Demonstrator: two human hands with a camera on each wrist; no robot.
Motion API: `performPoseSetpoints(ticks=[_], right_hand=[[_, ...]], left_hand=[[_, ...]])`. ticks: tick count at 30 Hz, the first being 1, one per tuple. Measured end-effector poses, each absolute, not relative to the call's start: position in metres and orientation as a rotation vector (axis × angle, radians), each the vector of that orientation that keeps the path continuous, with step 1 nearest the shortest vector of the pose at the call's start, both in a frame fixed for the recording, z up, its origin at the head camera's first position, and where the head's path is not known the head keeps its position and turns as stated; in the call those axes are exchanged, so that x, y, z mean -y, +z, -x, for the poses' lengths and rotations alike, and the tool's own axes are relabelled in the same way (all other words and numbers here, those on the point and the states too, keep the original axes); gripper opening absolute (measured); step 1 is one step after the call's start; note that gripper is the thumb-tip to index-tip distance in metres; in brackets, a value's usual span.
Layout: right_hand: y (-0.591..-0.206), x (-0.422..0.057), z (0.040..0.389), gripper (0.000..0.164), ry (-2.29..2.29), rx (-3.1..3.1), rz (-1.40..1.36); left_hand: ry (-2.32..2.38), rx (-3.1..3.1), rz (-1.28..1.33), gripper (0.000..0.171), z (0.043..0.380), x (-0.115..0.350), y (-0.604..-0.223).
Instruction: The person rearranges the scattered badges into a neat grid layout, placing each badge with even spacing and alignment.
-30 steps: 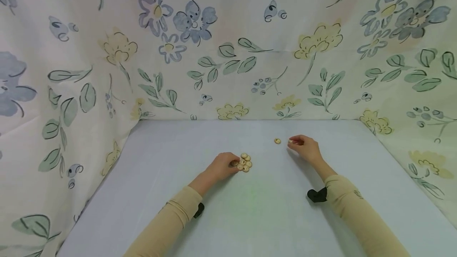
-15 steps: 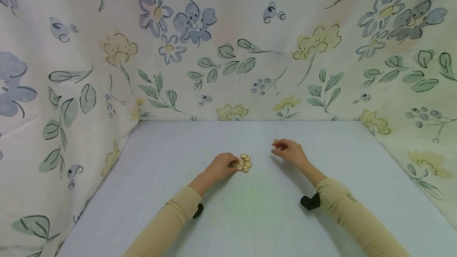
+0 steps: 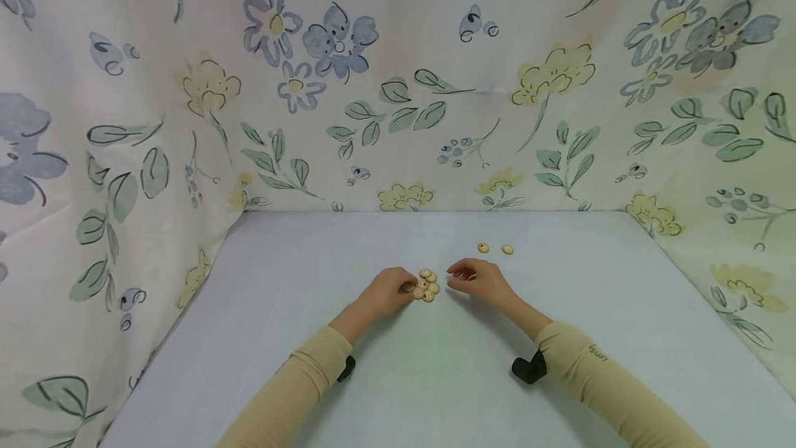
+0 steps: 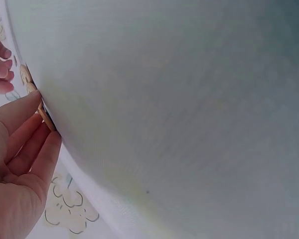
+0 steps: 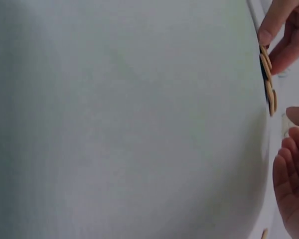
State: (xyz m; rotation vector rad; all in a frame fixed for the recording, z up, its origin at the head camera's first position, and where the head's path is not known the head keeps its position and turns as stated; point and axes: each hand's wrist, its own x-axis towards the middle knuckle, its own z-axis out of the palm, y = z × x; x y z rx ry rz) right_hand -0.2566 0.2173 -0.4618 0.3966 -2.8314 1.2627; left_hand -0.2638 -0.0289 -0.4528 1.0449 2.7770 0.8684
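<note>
Several small, round, light wooden discs (image 3: 428, 285) with dark markings lie in an overlapping pile on the table. At the pile's left edge my left hand (image 3: 388, 290) has its thumb and a finger on either side of one wooden disc (image 4: 47, 119), pinching it in the left wrist view. My right hand (image 3: 479, 281) hovers just right of the pile, fingers apart and holding nothing; in the right wrist view its fingertips (image 5: 280, 162) are clear of the discs.
Two more discs, one on the left (image 3: 483, 247) and one on the right (image 3: 508, 249), lie side by side farther back on the pale table (image 3: 311, 247). A floral curtain (image 3: 398, 102) hangs behind and along both sides.
My right hand has let go of a disc beside the other one at the back, then moved left and toward me to the pile. The left hand has stayed in place.
</note>
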Motion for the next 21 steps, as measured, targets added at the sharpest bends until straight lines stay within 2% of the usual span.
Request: performPoseSetpoints(ticks=[14,21], right_hand=[[-0.470,-0.193,0.244,0.023,1.240,2.760,-0.666],[-0.472,-0.186,0.243,0.023,1.198,2.734,-0.678]], left_hand=[[0.906,-2.769,-1.089,0.021,0.263,0.028,-0.451],[0.894,-2.766,-1.080,0.021,0.264,0.029,-0.452]])
